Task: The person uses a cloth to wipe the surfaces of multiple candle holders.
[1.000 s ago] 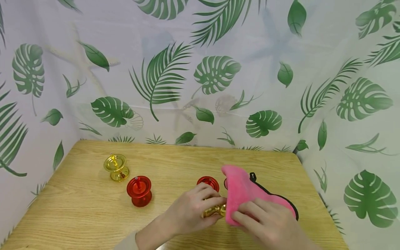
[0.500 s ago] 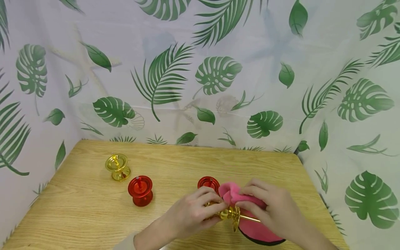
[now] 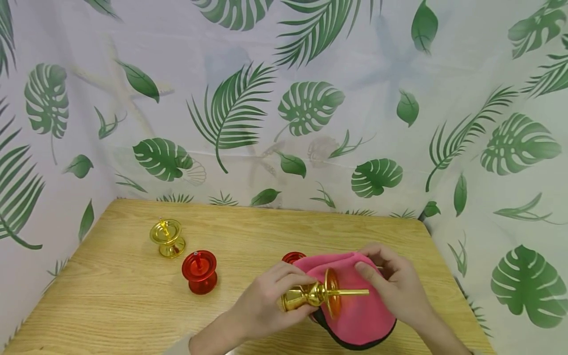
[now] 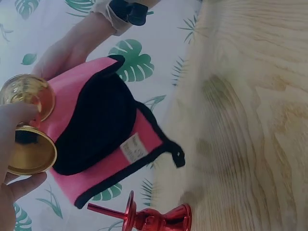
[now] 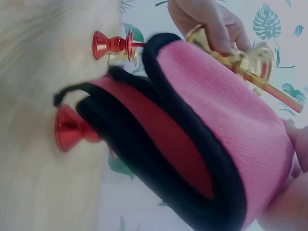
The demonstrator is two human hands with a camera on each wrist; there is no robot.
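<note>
My left hand (image 3: 268,301) grips a gold candle holder (image 3: 306,296) by its base and stem, tipped on its side with its dish and long spike toward the right. A pink cloth (image 3: 361,320) with black edging, a hanging loop and a small label (image 4: 134,147) hangs folded behind and below the spike. My right hand (image 3: 397,291) pinches the cloth near its upper right. In the right wrist view, the pink face of the cloth (image 5: 216,106) lies close to the gold holder (image 5: 236,60); whether they touch, I cannot tell.
A red candle holder (image 3: 294,257) stands just behind my left hand, partly covered by the cloth. Farther left on the wooden table (image 3: 111,296) stand another red candle holder (image 3: 199,273) and a gold one (image 3: 168,241). A leaf-patterned curtain (image 3: 248,187) surrounds the table.
The cloth has come off the candle holder's dish and spike, leaving them bare. My right hand first swung up and now spreads the cloth behind them. My left hand keeps its grip.
</note>
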